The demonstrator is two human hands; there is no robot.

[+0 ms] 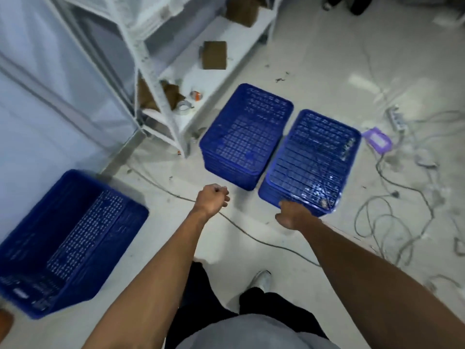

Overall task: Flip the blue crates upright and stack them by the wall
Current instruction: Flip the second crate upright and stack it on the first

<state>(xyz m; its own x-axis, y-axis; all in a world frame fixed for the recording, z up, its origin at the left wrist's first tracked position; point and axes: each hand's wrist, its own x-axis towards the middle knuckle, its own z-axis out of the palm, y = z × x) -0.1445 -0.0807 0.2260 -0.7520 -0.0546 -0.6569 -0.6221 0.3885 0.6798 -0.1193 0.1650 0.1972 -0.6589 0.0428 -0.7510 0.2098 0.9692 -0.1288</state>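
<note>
Three blue plastic crates are on the pale floor. An upright crate (pixel 68 243) stands at the left next to the wall, its open top facing up. Two more sit ahead side by side: the middle crate (pixel 245 137) and the right crate (pixel 312 162), which lies bottom-up with its mesh base showing. My left hand (pixel 214 199) hovers as a closed fist, holding nothing, a little left of the near corner of the middle crate. My right hand (pixel 293 214) rests on the near edge of the right crate; its fingers are hidden behind the hand.
A white metal shelf rack (pixel 161 79) with cardboard pieces and tape rolls stands behind the middle crate. Loose cables (pixel 392 217) and a power strip sprawl across the floor at right, and one cable runs under my arms. A purple tag lies beside the right crate.
</note>
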